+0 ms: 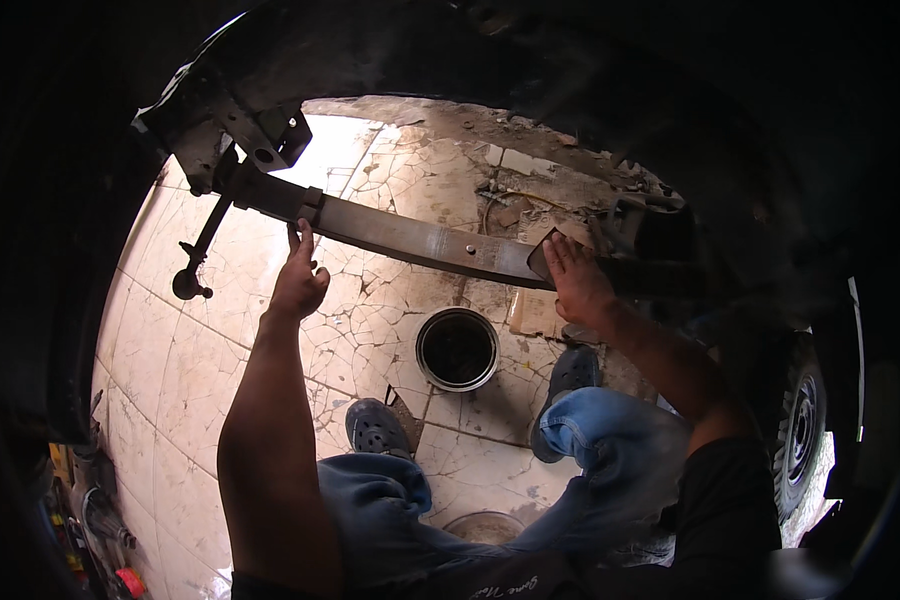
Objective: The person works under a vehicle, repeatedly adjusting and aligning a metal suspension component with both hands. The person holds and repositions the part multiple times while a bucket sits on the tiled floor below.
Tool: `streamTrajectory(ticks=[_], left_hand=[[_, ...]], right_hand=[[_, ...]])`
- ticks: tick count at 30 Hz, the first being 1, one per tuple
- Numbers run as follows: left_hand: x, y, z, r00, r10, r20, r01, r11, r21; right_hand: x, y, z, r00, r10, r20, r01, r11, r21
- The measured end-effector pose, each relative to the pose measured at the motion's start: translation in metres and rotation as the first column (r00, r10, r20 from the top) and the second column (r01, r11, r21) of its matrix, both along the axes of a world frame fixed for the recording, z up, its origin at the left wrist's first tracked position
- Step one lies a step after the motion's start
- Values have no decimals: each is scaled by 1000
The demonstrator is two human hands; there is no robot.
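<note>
Here my right hand (578, 278) is holding a dark sheet (540, 260) against the bar (400, 225), fingers lying outstretched over it, palm angling down toward the near edge. Over on the other side, my left hand (302, 278) is reaching up to the bar's lower edge, just beside a band (312, 203); two fingers are pointing up at the metal, the others are curling in, and whether they're gripping anything I cannot tell. And the bar itself is running across in front of me, bowing gently, sloping down from the bracket (260, 150) on the left into shadow on the right! A rod (207, 228) is hanging near its left end. Down below, a round tin (457, 387) is standing on the cracked tiles (200, 350), sitting between my two clogs (378, 427). Off to the far right, a wheel (800, 435) is showing in the gloom.
</note>
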State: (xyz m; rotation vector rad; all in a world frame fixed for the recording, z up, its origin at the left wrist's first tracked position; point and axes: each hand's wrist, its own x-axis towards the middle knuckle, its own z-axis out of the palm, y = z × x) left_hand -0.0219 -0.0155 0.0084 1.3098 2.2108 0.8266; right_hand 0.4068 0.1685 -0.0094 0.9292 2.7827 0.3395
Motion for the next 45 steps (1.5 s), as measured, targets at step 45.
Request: streamTrajectory(ticks=[45], left_hand=[[37, -29, 47, 959, -161, -234, 18, 857, -514]], right_hand=[[1, -42, 7, 998, 11, -68, -22, 985, -173]])
